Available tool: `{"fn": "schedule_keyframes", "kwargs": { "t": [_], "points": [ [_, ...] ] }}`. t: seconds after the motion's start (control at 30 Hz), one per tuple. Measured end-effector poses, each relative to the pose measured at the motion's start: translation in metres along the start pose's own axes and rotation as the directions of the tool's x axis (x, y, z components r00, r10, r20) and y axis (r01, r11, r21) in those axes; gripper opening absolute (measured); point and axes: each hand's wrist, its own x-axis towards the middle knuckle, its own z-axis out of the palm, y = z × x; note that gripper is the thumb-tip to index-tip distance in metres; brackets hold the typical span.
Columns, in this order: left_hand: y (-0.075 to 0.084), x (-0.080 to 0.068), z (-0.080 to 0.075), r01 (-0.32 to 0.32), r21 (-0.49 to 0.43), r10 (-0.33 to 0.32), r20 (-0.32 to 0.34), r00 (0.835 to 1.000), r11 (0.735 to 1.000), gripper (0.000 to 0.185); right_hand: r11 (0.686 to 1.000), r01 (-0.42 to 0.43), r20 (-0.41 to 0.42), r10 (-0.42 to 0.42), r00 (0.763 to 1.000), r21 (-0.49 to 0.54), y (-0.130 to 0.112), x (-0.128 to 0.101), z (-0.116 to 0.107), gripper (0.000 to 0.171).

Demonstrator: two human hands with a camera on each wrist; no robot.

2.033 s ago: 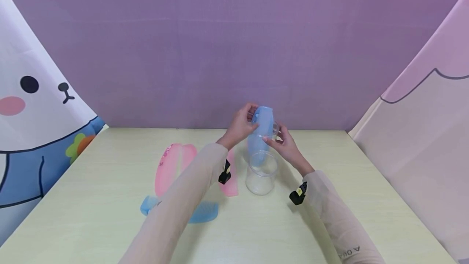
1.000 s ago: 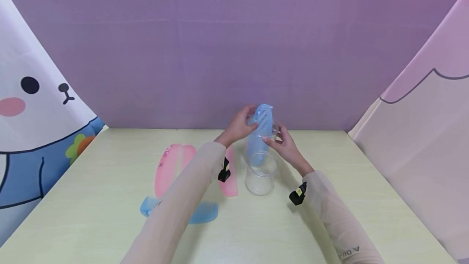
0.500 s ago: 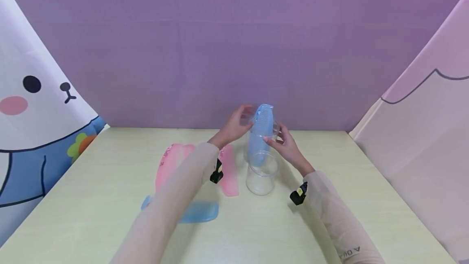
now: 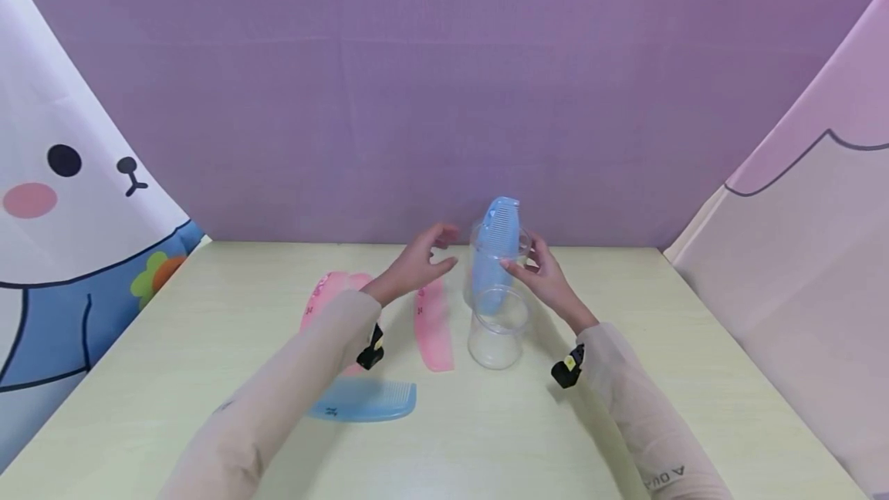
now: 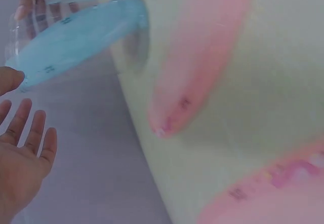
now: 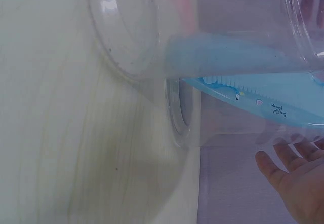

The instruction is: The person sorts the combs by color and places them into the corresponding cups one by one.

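Observation:
My right hand (image 4: 545, 272) holds the side of a clear plastic jar (image 4: 475, 272) at the back of the table. A blue comb (image 4: 496, 272) stands in it, slightly tilted, its toothed upper part above the rim. Whether a second comb is behind it, I cannot tell. My left hand (image 4: 417, 265) is off to the left of the jar, fingers spread and holding nothing; in the left wrist view its palm (image 5: 20, 178) shows bare. Nearer me stands a second clear jar (image 4: 495, 349) with nothing visible inside.
One pink comb (image 4: 434, 330) lies left of the jars. More pink comb (image 4: 325, 295) shows partly behind my left sleeve. A blue comb (image 4: 368, 401) lies nearer me, its left end hidden by that sleeve. A purple cloth (image 4: 444, 99) hangs behind the table.
My left hand has let go of the blue comb and moved left and toward me. The comb stays in the rear jar. My right hand keeps its hold there.

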Motion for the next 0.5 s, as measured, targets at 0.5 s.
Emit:
{"fn": "schedule_keyframes", "kwargs": {
  "t": [0.5],
  "points": [
    [-0.029, -0.068, -0.005, 0.031, 0.048, -0.04, 0.184, 0.982, 0.998, 0.045, 1.0, -0.006, 0.001, 0.006, 1.0, -0.009, 0.0, 0.0, 0.0, 0.075]
  ]
}}
